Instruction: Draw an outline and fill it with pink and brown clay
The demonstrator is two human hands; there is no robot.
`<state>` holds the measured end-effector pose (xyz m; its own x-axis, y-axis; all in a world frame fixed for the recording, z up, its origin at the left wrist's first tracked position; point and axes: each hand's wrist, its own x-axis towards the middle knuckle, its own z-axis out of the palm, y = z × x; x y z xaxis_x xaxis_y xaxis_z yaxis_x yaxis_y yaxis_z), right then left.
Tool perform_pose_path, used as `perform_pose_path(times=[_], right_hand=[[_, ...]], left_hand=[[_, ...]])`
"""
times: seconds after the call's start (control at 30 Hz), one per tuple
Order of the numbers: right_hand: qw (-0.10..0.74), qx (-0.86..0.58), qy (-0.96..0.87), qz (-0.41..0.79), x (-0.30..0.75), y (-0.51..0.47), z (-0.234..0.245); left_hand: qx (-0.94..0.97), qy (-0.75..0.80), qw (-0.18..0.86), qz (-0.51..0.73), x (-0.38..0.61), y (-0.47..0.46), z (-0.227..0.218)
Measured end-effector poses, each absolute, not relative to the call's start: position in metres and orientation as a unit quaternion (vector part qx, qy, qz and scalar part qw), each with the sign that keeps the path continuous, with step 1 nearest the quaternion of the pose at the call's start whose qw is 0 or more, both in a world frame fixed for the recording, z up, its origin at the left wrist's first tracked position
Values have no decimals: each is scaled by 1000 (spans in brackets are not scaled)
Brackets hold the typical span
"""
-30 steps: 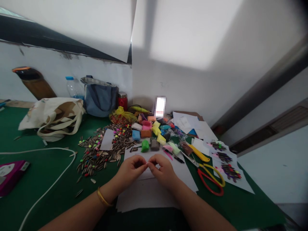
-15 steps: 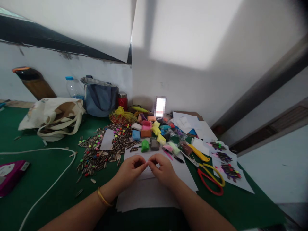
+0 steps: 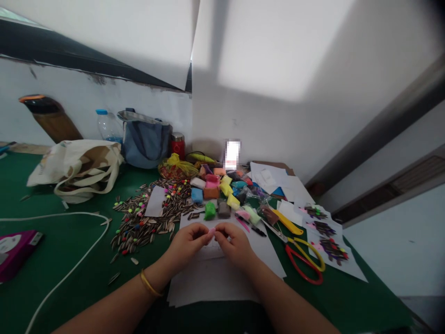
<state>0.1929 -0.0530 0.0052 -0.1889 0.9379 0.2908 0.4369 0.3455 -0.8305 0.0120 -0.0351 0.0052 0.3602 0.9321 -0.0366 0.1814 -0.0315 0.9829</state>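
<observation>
My left hand (image 3: 187, 243) and my right hand (image 3: 235, 243) meet over the stack of white paper (image 3: 215, 283). Between their fingertips they pinch a small pink piece of modelling clay (image 3: 212, 230), mostly covered by the fingers. Just beyond the hands lie a green clay lump (image 3: 210, 210), a grey-brown clay block (image 3: 224, 209) and several other coloured clay packets. A black marker (image 3: 256, 229) rests on the paper to the right of my right hand. Left of my left hand spreads a pile of striped sunflower seeds (image 3: 153, 227) mixed with small coloured balls.
Scissors with red and yellow handles (image 3: 304, 260) lie on the right, beside a yellow utility knife (image 3: 288, 221). Farther right is a sheet with seed decorations (image 3: 351, 269). A white cable (image 3: 66, 278), purple box (image 3: 17, 253) and cloth bag (image 3: 76, 169) occupy the left.
The fingertips have parted slightly and shifted, so the pink clay between them shows more plainly. Both hands stay over the paper, and the things around them lie as before.
</observation>
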Motion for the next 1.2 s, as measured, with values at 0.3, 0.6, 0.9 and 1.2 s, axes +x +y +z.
perform_pose_path(times=[0.3,0.6,0.9,1.2], right_hand=[[373,-505,-719,299,191,-53,6],[372,-484,-715,341,188,-55,7],[367,-482,-718,342,187,-56,10],[364,-483,-719,341,188,-56,12]], left_hand=[[646,438,493,385,11,-36,3],[710,420,403,395,9,-37,10],[731,410,377,394,9,-39,7],[756,401,347,384,7,-39,11]])
